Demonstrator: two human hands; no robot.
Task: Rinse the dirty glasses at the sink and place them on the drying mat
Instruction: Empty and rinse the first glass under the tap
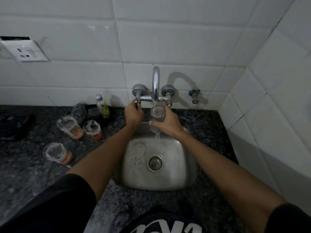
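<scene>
Holding glass (157, 113) over sink (185, 179), countertop edge near.

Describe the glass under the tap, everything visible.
The glass under the tap is clear and looks like plain smooth glass, roughly upright with its mouth toward the spout. The right hand grips it from the side, above the sink. A stream of water runs into it and spills over, falling toward the basin. No orange residue shows inside.
</scene>
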